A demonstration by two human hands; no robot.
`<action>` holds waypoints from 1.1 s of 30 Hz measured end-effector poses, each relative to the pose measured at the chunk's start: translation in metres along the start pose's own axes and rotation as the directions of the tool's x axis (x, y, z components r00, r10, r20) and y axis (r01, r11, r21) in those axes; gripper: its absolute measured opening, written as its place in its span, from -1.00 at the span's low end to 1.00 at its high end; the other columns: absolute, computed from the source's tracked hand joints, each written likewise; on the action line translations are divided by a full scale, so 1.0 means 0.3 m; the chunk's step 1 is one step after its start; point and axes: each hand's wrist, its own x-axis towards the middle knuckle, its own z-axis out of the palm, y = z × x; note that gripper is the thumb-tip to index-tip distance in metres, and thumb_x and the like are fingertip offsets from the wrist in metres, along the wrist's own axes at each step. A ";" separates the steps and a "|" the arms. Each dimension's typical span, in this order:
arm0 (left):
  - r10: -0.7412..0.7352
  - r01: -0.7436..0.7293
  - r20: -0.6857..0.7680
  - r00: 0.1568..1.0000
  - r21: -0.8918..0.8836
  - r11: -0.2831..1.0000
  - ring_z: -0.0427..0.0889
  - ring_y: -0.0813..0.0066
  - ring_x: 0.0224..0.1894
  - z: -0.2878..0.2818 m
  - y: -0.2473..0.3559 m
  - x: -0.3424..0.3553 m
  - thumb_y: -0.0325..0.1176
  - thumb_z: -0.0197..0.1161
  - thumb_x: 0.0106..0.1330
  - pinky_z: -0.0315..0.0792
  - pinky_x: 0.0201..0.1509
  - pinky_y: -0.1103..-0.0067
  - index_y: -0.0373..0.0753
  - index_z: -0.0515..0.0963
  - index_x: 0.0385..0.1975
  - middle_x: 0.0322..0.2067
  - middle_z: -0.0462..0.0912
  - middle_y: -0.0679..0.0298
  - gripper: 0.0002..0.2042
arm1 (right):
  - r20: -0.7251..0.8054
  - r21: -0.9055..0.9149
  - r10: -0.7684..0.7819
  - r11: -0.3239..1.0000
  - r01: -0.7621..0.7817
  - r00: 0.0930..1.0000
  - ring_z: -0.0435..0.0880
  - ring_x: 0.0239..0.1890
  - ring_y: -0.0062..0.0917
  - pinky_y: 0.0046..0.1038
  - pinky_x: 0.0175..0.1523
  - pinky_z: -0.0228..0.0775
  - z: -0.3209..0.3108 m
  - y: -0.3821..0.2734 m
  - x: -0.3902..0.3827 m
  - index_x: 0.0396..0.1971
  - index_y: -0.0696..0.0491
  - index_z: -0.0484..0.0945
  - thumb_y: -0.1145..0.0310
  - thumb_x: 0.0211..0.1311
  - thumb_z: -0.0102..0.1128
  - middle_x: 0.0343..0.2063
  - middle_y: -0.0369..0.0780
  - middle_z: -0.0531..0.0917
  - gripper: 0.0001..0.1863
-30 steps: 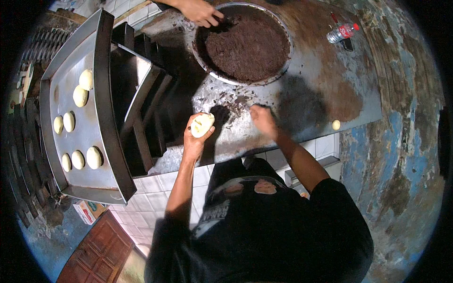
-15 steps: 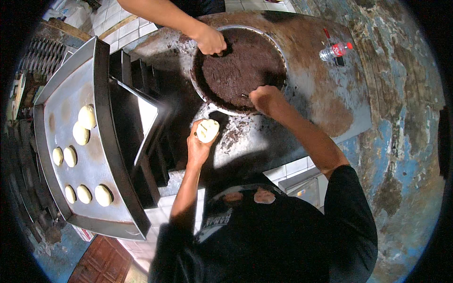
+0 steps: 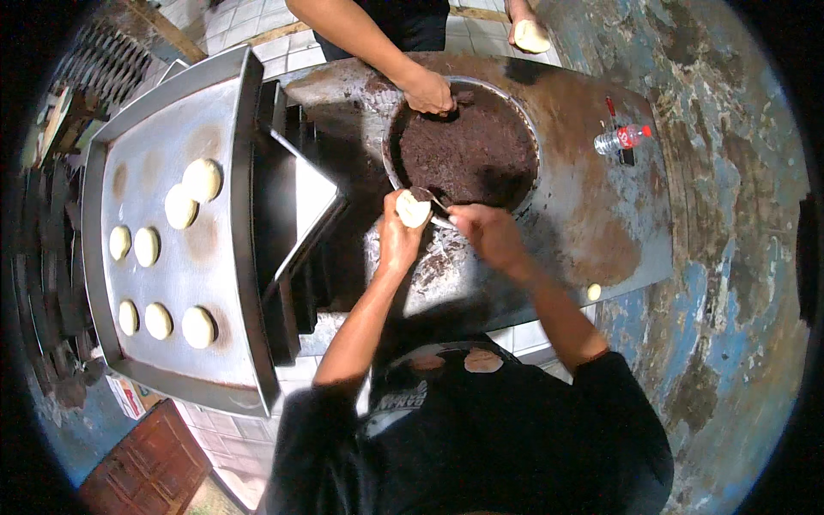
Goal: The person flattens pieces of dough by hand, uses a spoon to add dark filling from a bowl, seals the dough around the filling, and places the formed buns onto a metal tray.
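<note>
My left hand [image 3: 395, 239] holds up an opened pale dough piece [image 3: 414, 213] at the near rim of a round pan [image 3: 386, 148] of dark brown, crumbly filling [image 3: 455, 150]. My right hand [image 3: 485, 227] grips a metal spoon [image 3: 440, 207], its end at the dough among dark filling [image 3: 421, 194]. Several pale dough rounds [image 3: 197, 326] lie on a large metal tray [image 3: 262, 103] at my left. A small dough ball [image 3: 594, 292] sits at the table's right front.
Across the worn metal table [image 3: 622, 240], a co-worker's hand [image 3: 429, 90] reaches into the pan; their other hand [image 3: 525, 30] holds dough. A plastic bottle with red cap [image 3: 614, 139] and red-handled tool [image 3: 611, 107] lie at right. Dark stacked trays [image 3: 287, 275] stand beside the dough tray.
My right hand went into the pan, then came back to the dough with filling. My left hand moved up toward the pan. The co-worker's other hand with dough came into view.
</note>
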 end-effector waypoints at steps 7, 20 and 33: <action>0.080 -0.092 0.051 0.995 0.295 0.951 0.71 -0.06 -0.13 -0.007 -0.010 -0.069 -0.53 0.28 0.20 0.54 -0.13 0.21 -0.21 0.47 -0.02 -0.25 0.71 -0.04 -0.66 | -0.144 -0.083 -0.194 0.980 0.183 0.970 0.50 -0.65 -0.47 -0.39 -0.55 0.33 0.103 -0.002 -0.196 -0.27 0.08 0.62 0.31 0.40 0.15 -0.57 -0.25 0.56 -0.84; -0.123 0.214 0.217 0.968 -0.464 0.860 0.55 0.57 0.03 -0.016 -0.038 -0.410 -0.69 0.32 0.12 0.39 0.19 0.60 -0.18 0.37 0.12 -0.04 0.58 0.35 -0.46 | -0.180 0.173 0.091 0.983 -0.060 0.980 0.71 -0.17 -0.32 -0.31 -0.10 0.53 0.240 0.317 -0.368 0.01 0.25 0.52 0.29 0.30 0.30 -0.23 -0.10 0.74 -0.60; -0.078 0.274 0.430 0.900 -0.417 0.867 0.59 0.61 -0.17 0.102 0.287 -0.719 -0.30 0.43 0.25 0.53 -0.12 0.59 -0.26 0.53 0.02 -0.17 0.67 0.32 -0.62 | -0.400 0.132 -0.215 0.948 0.288 0.891 0.65 0.04 -0.20 -0.26 0.21 0.40 0.027 -0.086 -0.783 0.20 0.16 0.37 0.58 0.28 0.11 -0.01 -0.05 0.67 -0.54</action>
